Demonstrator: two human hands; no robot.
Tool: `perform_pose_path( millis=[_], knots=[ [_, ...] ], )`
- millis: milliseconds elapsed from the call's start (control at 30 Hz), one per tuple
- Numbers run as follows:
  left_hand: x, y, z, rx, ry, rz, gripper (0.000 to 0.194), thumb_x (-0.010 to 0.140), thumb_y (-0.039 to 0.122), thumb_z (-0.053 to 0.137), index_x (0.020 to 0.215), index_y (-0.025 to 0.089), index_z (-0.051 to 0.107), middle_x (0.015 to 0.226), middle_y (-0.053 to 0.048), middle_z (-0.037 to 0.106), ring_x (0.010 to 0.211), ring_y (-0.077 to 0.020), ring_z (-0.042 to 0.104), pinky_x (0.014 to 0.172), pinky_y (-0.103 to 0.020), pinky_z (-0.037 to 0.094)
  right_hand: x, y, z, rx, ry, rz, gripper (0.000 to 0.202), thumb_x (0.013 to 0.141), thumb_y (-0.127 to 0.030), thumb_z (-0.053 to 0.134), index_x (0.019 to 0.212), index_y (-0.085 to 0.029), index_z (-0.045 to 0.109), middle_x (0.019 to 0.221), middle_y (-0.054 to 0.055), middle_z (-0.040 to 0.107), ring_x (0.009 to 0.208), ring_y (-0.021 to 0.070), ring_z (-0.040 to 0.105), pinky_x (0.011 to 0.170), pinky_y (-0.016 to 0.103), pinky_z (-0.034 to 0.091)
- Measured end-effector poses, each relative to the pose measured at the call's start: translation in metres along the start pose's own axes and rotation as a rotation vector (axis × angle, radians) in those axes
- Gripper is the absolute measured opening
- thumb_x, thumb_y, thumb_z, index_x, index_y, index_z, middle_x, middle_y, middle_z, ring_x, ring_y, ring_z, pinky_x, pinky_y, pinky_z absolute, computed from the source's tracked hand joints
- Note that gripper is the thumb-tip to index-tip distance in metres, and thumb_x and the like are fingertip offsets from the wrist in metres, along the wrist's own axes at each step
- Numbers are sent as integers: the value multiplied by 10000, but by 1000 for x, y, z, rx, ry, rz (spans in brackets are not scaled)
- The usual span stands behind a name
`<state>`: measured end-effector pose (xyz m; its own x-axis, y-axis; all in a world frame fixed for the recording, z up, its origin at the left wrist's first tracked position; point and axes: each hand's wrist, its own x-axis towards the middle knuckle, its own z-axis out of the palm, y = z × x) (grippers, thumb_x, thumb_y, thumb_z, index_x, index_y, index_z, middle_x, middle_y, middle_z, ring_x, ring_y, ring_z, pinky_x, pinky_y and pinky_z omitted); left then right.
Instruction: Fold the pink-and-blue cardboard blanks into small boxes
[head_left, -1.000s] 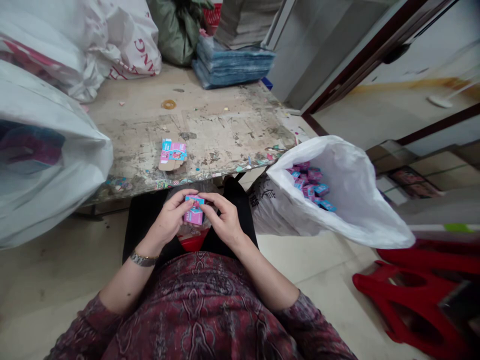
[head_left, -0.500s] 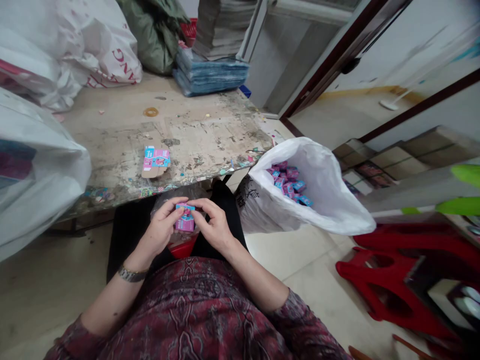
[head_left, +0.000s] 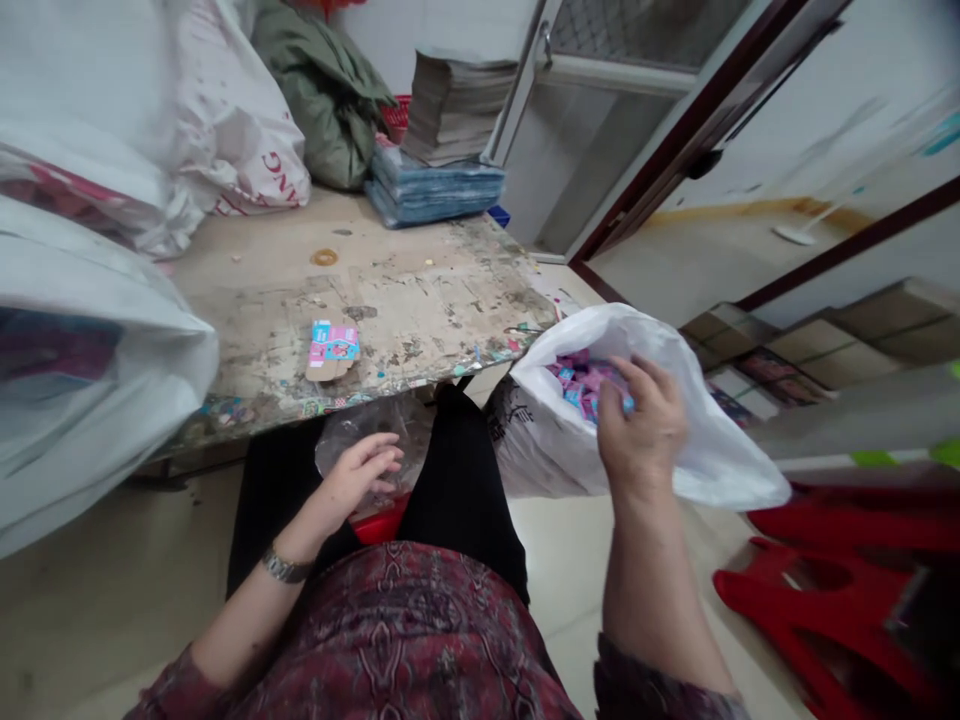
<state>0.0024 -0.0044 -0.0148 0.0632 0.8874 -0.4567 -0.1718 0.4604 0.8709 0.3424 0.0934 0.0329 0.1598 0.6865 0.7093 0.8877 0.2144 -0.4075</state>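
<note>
My right hand point(head_left: 643, 420) is over the mouth of a white woven sack point(head_left: 720, 480), thumb and fingers apart. Inside the sack lies a heap of small pink-and-blue boxes point(head_left: 574, 385); blue shows through the gap between my thumb and fingers, and I see no box gripped there. My left hand point(head_left: 361, 472), a metal watch on its wrist, hovers above my lap with loosely stretched fingers and nothing in them. Near it is a clear plastic bag point(head_left: 409, 430) between my knees. On the worktable point(head_left: 427, 310) lies an unfolded pink-and-blue carton point(head_left: 334, 345).
Large white sacks point(head_left: 90, 300) crowd the table's left side. Behind are a green sack point(head_left: 322, 90), a blue wrapped bundle point(head_left: 439, 190) and a grey paper stack point(head_left: 461, 105). A tape ring point(head_left: 325, 257) lies on the table. Red stools point(head_left: 810, 590) stand at right.
Both hands were together on a small pink-and-blue box over my lap. They have parted: the right went over to the sack, the left stays above my lap, and the box has left both hands.
</note>
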Motion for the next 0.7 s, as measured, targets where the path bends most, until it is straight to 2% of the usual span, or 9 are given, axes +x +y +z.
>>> perform_pose_path(
  millis=[67, 133, 300, 467, 567, 700],
  knots=[
    [2, -3, -1, -5, 9, -7, 493, 747, 434, 799, 1148, 171, 688, 1083, -125, 702, 955, -225, 677, 705, -319, 596, -4, -1, 6, 31, -21, -22, 285, 922, -302, 547, 1097, -195, 745, 1206, 144, 712, 1133, 298, 669, 1024, 517, 521],
    [2, -4, -2, -16, 12, -8, 473, 751, 420, 800, 1139, 173, 691, 1076, -122, 704, 937, -211, 677, 698, -303, 589, -11, -14, 15, 108, -82, -70, 269, 930, -282, 539, 1071, -192, 749, 1147, 140, 739, 1101, 287, 689, 1007, 506, 537],
    [-1, -3, -8, -41, 17, 6, 417, 771, 395, 788, 1120, 184, 699, 1065, -112, 706, 920, -198, 675, 697, -288, 577, -31, -70, 43, 333, -305, -163, 240, 945, -244, 540, 1054, -204, 750, 1096, 127, 762, 1022, 262, 721, 944, 468, 582],
    [-6, -3, -18, -52, 50, 57, 403, 790, 394, 768, 1130, 188, 706, 1083, -121, 712, 940, -213, 680, 718, -308, 575, -47, -126, 62, 509, -493, -301, 260, 962, -197, 521, 1063, -232, 758, 1102, 105, 763, 1050, 251, 716, 949, 445, 587],
    [-7, -1, -27, -52, 103, 99, 391, 788, 382, 769, 1126, 195, 712, 1077, -116, 723, 953, -224, 691, 716, -303, 568, -55, -151, 71, 561, -555, -382, 268, 958, -183, 528, 1072, -239, 763, 1098, 107, 761, 1044, 267, 713, 924, 448, 595],
    [-10, 6, -38, -31, 177, 189, 377, 798, 381, 752, 1126, 199, 716, 1073, -104, 739, 951, -227, 704, 736, -315, 573, -59, -171, 88, 567, -602, -455, 271, 967, -194, 531, 1117, -230, 753, 1126, 122, 748, 1054, 283, 703, 915, 470, 595]
  ],
)
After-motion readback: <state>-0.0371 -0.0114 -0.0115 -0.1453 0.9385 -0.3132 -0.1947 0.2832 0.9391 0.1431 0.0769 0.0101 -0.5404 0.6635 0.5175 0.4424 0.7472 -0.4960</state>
